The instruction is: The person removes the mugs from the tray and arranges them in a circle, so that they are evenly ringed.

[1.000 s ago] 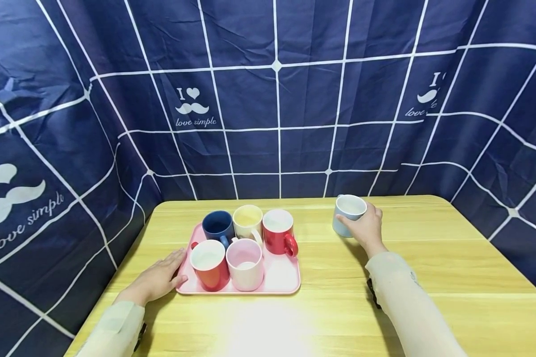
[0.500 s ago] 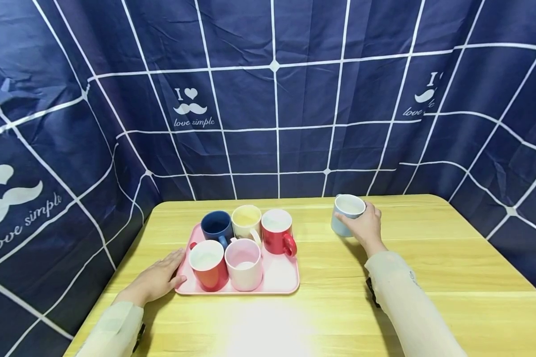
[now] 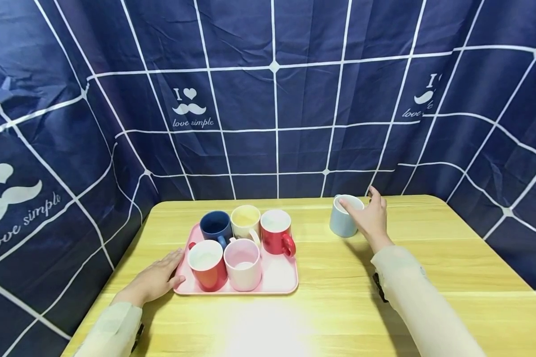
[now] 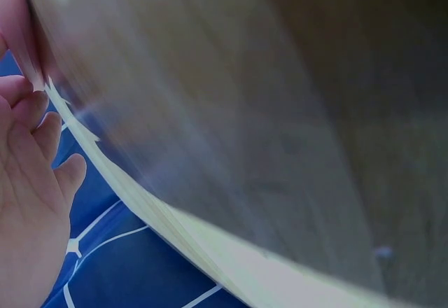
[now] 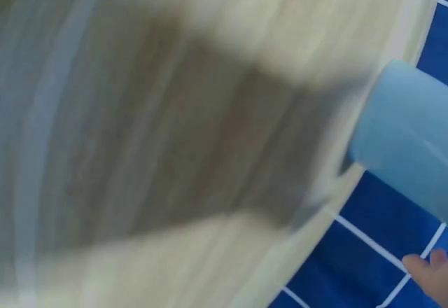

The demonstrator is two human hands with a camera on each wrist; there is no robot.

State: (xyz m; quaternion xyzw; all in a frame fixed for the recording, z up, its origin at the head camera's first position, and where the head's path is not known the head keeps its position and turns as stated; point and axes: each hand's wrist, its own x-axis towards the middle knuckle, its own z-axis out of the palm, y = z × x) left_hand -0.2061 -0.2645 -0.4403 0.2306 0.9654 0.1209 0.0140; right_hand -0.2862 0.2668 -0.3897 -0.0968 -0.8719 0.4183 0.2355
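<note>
The light blue mug (image 3: 342,224) stands upright on the table, right of the tray. My right hand (image 3: 371,220) is spread beside it, its thumb over the rim and the other fingers raised off its wall. In the right wrist view a fingertip (image 5: 428,273) shows apart from the mug. With straight fingers, my left hand (image 3: 154,280) rests against the left edge of the pink tray (image 3: 279,277). On the tray stand a dark blue mug (image 3: 216,225), a cream mug (image 3: 245,220), a red mug (image 3: 277,235), an orange-red mug (image 3: 210,272) and a pale pink mug (image 3: 244,272).
The wooden table (image 3: 339,307) has rounded far corners. Behind and to both sides hangs a navy curtain (image 3: 241,148) with white grid lines, close to the table's edges.
My right hand has let go of the light blue mug; its fingers have spread and lifted up and slightly right. The mug stays standing. My left hand keeps its place at the tray.
</note>
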